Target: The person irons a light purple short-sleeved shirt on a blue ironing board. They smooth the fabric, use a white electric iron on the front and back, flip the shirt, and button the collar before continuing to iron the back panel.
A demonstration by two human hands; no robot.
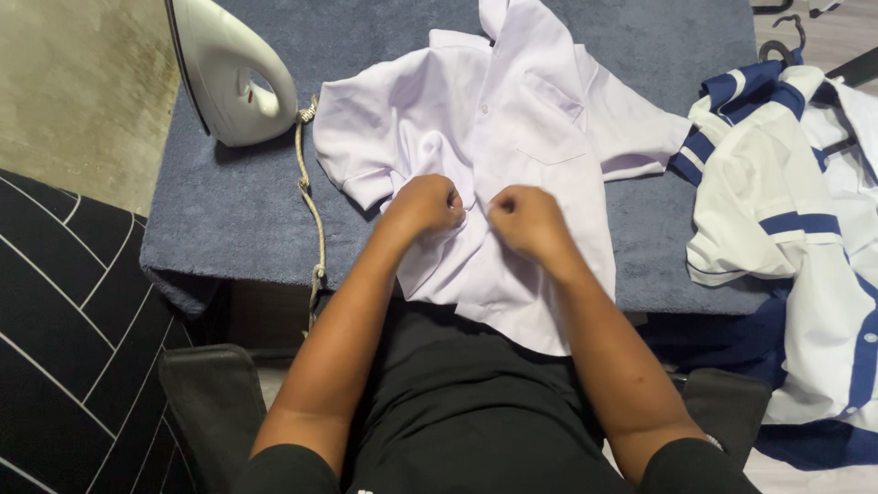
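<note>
Left hand [428, 203] and right hand [523, 218] are both clenching bunched fabric at the front of the white shirt [512, 137], spreading it on the grey padded table [229, 210]. Smoothing step judging by this; iron [229, 73] is standing upright at left.

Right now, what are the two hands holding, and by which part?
Both the left hand and the right hand are closed on the white shirt, gripping the fabric at its front middle, side by side, just below the chest pocket.

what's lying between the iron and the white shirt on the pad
In the head view, a braided cord runs down the blue-grey pad between the white iron and the white shirt.
</note>
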